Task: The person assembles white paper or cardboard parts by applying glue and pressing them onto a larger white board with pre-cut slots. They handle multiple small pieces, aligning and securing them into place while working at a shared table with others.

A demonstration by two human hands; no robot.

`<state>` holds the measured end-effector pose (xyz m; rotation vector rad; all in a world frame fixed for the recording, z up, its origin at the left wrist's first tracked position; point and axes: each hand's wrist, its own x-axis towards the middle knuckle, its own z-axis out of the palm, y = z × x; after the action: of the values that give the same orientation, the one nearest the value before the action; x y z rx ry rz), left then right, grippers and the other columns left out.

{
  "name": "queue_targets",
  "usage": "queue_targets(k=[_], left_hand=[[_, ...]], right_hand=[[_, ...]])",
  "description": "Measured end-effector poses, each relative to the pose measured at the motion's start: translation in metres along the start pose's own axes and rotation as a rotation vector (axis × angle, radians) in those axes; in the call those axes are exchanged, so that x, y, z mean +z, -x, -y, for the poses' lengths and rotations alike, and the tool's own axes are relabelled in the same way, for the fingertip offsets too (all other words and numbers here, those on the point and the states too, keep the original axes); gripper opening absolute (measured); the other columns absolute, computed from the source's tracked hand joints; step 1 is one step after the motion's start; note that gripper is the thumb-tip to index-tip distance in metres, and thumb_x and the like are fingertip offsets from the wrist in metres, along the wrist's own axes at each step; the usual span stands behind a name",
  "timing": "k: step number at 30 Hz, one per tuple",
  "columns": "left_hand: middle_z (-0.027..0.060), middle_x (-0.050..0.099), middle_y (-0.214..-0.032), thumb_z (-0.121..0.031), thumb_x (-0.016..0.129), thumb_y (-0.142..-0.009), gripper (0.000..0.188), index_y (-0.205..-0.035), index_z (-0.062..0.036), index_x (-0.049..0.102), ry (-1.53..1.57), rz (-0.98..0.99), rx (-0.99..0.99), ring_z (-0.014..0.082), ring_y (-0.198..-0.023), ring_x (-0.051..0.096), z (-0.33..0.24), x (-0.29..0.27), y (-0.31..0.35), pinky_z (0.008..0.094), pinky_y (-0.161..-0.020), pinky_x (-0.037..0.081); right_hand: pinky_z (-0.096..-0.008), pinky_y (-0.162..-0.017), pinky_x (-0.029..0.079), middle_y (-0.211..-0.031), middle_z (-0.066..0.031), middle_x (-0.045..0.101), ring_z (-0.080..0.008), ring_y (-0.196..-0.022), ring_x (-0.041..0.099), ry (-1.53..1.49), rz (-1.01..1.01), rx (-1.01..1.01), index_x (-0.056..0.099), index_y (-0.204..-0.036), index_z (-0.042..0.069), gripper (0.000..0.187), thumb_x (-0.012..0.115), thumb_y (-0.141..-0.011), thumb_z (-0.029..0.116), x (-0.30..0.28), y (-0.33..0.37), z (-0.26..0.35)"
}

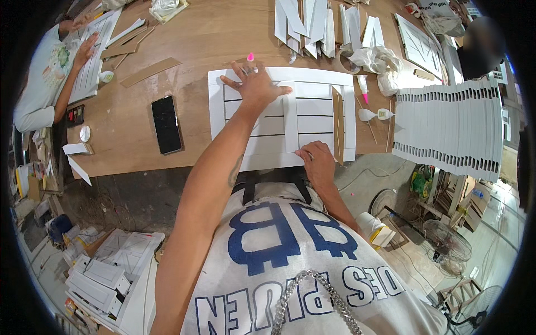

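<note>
A white slatted panel (262,159) with dark grooves lies before me at the table's front edge. My left hand (255,88) rests on its far edge, fingers spread, thumb on the top of a white upright strip (291,120) across the panel's middle. A pink-tipped white nozzle (250,57) shows just past those fingers; whether it touches them is unclear. At the strip's near end is my right hand (318,161), fingers curled, index fingertip against the strip; something small may be in them. A narrow brown board strip (338,125) lies on the panel's right part.
Right of the panel are a pink-tipped glue bottle (363,89), small white bottles (384,114) and a tall stack of white slats (446,128). White strips (307,25) lie behind. A phone (166,124) sits left. Another person's hand (86,51) works on a panel at far left.
</note>
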<state>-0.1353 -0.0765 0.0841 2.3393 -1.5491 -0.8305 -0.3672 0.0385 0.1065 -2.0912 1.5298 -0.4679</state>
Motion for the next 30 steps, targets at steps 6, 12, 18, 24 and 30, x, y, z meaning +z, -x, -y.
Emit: queue_targets(k=[6,12,18,24,30], left_hand=[[0.0338,0.028,-0.153,-0.076,0.072,-0.064,0.127,-0.151,0.0063,0.028,-0.023,0.03,-0.023,0.055,-0.145,-0.008,-0.003,-0.003,0.0,0.0832,-0.096,-0.013],[0.0251,0.023,-0.159,-0.067,0.077,-0.064,0.118,-0.148,0.0051,0.036,-0.008,-0.016,-0.035,0.0537,-0.146,-0.006,-0.004,-0.001,0.001,0.0836,-0.097,-0.011],[0.0222,0.015,-0.162,-0.072,0.075,-0.062,0.12,-0.145,0.0064,0.04,0.008,-0.033,-0.015,0.0546,-0.145,-0.007,0.0,0.003,-0.002,0.0835,-0.097,-0.012],[0.0321,0.018,-0.158,-0.087,0.067,-0.058,0.14,-0.154,0.0036,0.021,-0.033,0.042,-0.019,0.0559,-0.144,-0.014,0.005,0.008,-0.01,0.0829,-0.094,-0.016],[0.0219,0.015,-0.162,-0.079,0.071,-0.061,0.122,-0.143,0.0069,0.043,-0.024,-0.04,0.006,0.0553,-0.145,-0.008,0.004,0.01,-0.006,0.0835,-0.095,-0.013]], right_hand=[[-0.0411,-0.072,0.047,-0.083,-0.0093,0.062,-0.0299,-0.082,0.058,0.047,0.045,0.016,0.069,-0.08,0.005,0.016,0.075,-0.081,0.02,0.001,-0.002,0.001],[-0.043,-0.076,0.047,-0.086,-0.0097,0.06,-0.0308,-0.086,0.057,0.147,0.147,0.027,0.066,-0.08,0.005,0.019,0.068,-0.085,0.023,-0.005,-0.008,0.007],[-0.0426,-0.076,0.047,-0.085,-0.0095,0.061,-0.0311,-0.085,0.056,0.145,0.139,-0.021,0.067,-0.081,0.004,0.02,0.07,-0.084,0.024,-0.008,-0.007,0.009],[-0.0398,-0.076,0.048,-0.086,-0.0074,0.062,-0.0294,-0.084,0.056,0.037,0.052,-0.004,0.069,-0.08,0.006,0.018,0.071,-0.082,0.024,-0.004,0.0,0.005],[-0.0388,-0.076,0.049,-0.084,-0.0073,0.059,-0.0287,-0.083,0.056,0.091,0.035,-0.063,0.069,-0.08,0.008,0.013,0.071,-0.081,0.021,-0.004,0.0,0.007]])
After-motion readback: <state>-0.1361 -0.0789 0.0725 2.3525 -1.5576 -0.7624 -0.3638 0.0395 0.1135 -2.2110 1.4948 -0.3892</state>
